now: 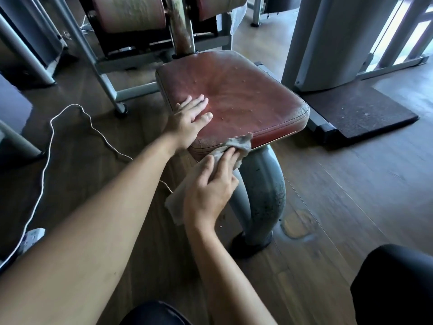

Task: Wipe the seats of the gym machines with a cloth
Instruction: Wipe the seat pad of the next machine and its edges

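My left hand (187, 123) lies flat on the seat (234, 99) at frame centre to steady me, while my right hand (210, 188) grips the cloth (236, 146) against its front edge.

A white cable (43, 181) trailed over the dark wood-plank floor (339, 195). A black rubber mat (360, 113) lay near the bright window (419, 34).

A white cord (44, 174) loops across the brown wooden floor (339, 184) on the left and runs down to a white socket block (32, 238) near the lower left edge. To the right, a dark speckled mat (358, 111) lies flat at the foot of a wide grey column (328, 43). At the top, two worn padded rollers (128, 12) flank a rusty metal post (181, 26).
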Tool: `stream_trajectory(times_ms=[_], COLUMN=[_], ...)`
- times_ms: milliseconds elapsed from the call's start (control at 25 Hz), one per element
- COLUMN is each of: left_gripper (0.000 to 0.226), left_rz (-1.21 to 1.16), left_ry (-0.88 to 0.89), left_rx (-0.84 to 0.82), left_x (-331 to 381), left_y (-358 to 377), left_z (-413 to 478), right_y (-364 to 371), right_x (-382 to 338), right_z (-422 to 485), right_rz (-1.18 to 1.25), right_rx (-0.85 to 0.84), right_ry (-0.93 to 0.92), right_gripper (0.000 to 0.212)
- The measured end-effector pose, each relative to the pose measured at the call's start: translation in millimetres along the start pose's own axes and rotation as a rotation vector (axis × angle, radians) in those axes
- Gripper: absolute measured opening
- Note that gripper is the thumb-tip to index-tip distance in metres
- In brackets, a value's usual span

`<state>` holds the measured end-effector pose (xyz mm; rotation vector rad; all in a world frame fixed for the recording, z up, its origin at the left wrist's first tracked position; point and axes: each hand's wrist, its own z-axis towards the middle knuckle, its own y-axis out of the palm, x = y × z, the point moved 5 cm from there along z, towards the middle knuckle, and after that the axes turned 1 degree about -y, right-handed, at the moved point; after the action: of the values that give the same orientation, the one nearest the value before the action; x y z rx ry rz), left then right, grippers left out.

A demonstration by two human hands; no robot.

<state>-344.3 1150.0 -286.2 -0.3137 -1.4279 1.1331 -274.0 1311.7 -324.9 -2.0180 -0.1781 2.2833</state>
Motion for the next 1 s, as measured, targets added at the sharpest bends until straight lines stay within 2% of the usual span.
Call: stream_trajectory(times_ms=[120,240,320,440,520,720,920,1000], left_gripper=[0.048,0.047,0.047,0.046,0.046,0.046,0.045,0.046], left_rz=[0.01,0.018,0.027,0.029,0.017,0.008,-0.007,-0.004], left_ry=[0.005,0.0,0.001,-0.005,-0.002,-0.002,0.002,0.008], left_rx=[-0.002,0.017,0.022,0.016,0.01,0.014,0.019,0.013], left_x=[3,3,5,3,4,3,3,4], left_y=[0,-1,-1,-1,-2,-1,-1,-1], left_z=[-2,-3,-4,-5,-5,-3,-4,-5], right_y=[-14,-29,-23,-4,-13,-41,-6,-5], right_x=[1,11,5,-9,-6,20,-7,-7], right_z=[19,56,46,1,8,83,0,4], right_rz=[-0.019,-0.035,-0.022,-0.011,-0.019,-0.06,-0.046,-0.049], right_rx=[-0.006,0.05,0.042,-0.053,-0.069,0.066,-0.061,-0.065], right_ry=[-0.07,0.037,0.092,-0.003,-0.062,0.083,-0.048,-0.062], right_gripper=[0.053,0.051,0.052,0.053,0.051,0.052,0.053,0.053])
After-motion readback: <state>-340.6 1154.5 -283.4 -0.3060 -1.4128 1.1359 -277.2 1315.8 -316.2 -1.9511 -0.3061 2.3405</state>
